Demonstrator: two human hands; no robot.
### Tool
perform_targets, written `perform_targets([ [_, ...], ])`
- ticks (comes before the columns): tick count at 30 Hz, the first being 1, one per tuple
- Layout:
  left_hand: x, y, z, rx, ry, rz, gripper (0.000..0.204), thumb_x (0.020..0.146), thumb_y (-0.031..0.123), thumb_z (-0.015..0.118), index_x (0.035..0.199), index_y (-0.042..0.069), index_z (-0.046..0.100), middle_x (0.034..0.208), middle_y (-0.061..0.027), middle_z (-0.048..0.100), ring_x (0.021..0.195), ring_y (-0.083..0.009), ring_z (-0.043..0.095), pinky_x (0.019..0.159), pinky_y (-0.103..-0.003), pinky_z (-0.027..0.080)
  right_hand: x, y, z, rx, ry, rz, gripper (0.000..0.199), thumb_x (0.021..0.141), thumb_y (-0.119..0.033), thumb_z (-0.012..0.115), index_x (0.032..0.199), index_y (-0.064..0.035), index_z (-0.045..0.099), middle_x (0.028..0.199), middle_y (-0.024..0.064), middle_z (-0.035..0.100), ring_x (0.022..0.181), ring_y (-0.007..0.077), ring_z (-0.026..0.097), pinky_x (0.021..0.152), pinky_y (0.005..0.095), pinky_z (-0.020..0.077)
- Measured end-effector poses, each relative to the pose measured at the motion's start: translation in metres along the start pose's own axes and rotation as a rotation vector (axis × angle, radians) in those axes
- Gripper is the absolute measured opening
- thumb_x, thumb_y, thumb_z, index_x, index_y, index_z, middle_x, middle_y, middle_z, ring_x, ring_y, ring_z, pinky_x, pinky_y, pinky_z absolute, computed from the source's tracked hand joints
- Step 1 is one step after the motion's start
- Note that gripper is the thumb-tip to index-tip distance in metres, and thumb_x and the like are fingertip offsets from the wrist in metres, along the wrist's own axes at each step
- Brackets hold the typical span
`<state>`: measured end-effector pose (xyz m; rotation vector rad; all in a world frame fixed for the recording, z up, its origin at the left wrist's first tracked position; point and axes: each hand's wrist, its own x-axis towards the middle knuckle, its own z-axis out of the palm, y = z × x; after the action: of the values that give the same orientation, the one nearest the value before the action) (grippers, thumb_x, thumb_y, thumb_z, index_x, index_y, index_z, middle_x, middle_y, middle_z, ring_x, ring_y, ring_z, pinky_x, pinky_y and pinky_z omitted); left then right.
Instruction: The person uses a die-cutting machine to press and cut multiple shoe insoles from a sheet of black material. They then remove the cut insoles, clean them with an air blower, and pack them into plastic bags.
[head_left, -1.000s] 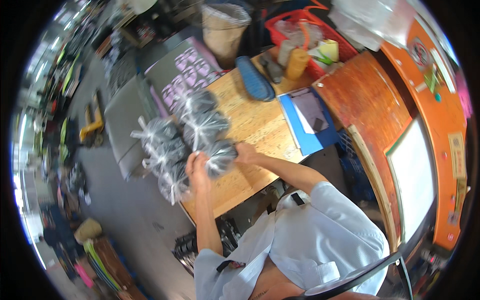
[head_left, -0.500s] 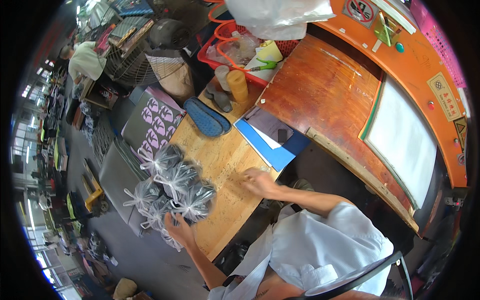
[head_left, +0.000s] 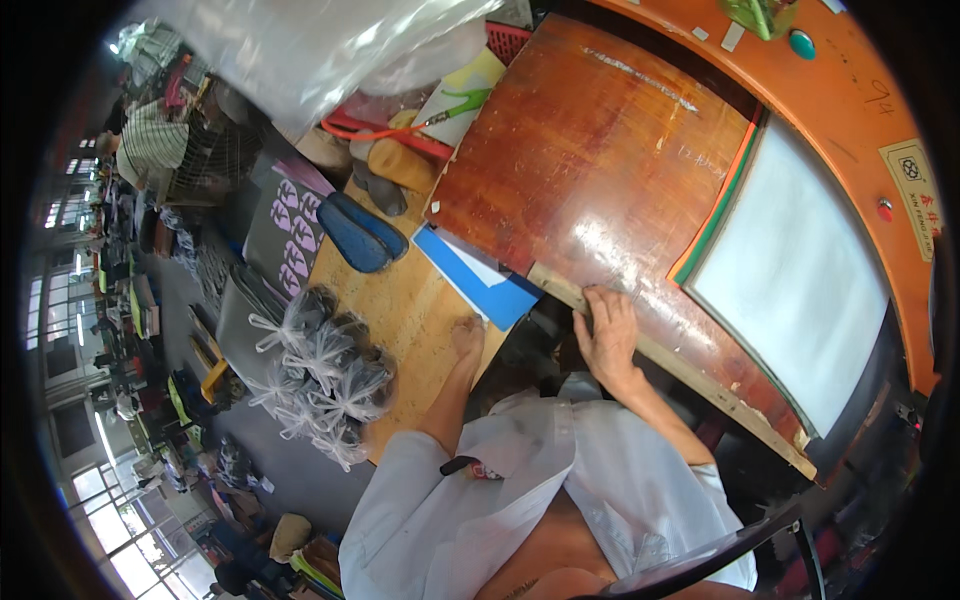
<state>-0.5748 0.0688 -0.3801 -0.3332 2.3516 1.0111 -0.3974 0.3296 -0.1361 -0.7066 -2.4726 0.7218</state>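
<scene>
At the front edge of the dark red board, our right hand [head_left: 608,335] lies with its fingers [head_left: 600,300] spread flat over the pale wooden strip [head_left: 690,370] that runs along that edge, clamped on nothing, just resting. Our left hand [head_left: 467,335] sits on the plywood table [head_left: 400,300], fingers together and curled down at its edge, just beside the corner of the blue folder [head_left: 490,290]; whether they pinch anything we cannot tell. Further left, the cluster of knotted clear bags [head_left: 325,375] sits near the table's left rim, well apart from both hands now. Beyond lie a blue shoe sole [head_left: 360,232] and green-handled scissors [head_left: 455,105]. A risk, as we judge it: those bags crowd the rim, so a nudge from our left arm could tip them to the floor. Compared with half a second back, our left hand has left the bags and come in to the folder's corner, and our right hand has moved off the table onto the wooden strip.
</scene>
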Motion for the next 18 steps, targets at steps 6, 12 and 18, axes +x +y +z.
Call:
perform_targets([
  [6, 0.022, 0.042, 0.025, -0.282, 0.071, -0.293, 0.022, 0.093, 0.010, 0.071, 0.083, -0.009, 0.066, 0.080, -0.0155, 0.071, 0.061, -0.0220, 0.068, 0.056, -0.035, 0.057, 0.000, 0.000, 0.001, 0.040, 0.000, 0.036, 0.045, 0.084, -0.006, 0.075, 0.125, 0.0013, 0.061, 0.122, 0.0155, 0.062, 0.109, 0.0354, 0.058, 0.092, 0.0468, 0.0471],
  [12, 0.025, 0.072, 0.018, -0.247, -0.254, -0.058, 0.013, 0.100, 0.004, 0.061, 0.096, -0.006, 0.068, 0.083, -0.0133, 0.069, 0.065, -0.0210, 0.066, 0.052, -0.032, 0.054, -0.004, 0.004, 0.008, 0.039, 0.032, 0.030, 0.047, 0.082, -0.008, 0.078, 0.125, 0.0000, 0.062, 0.124, 0.0151, 0.063, 0.109, 0.0348, 0.059, 0.090, 0.0471, 0.0480],
  [18, -0.032, 0.216, -0.084, -0.008, 0.212, 0.856, 0.022, 0.102, 0.013, 0.055, 0.113, -0.002, 0.067, 0.094, -0.0205, 0.068, 0.085, -0.0294, 0.066, 0.079, -0.038, 0.052, -0.005, 0.003, 0.009, 0.040, 0.072, 0.037, 0.038, 0.086, -0.014, 0.074, 0.120, 0.0017, 0.066, 0.121, 0.0163, 0.065, 0.109, 0.0328, 0.059, 0.092, 0.0436, 0.0487],
])
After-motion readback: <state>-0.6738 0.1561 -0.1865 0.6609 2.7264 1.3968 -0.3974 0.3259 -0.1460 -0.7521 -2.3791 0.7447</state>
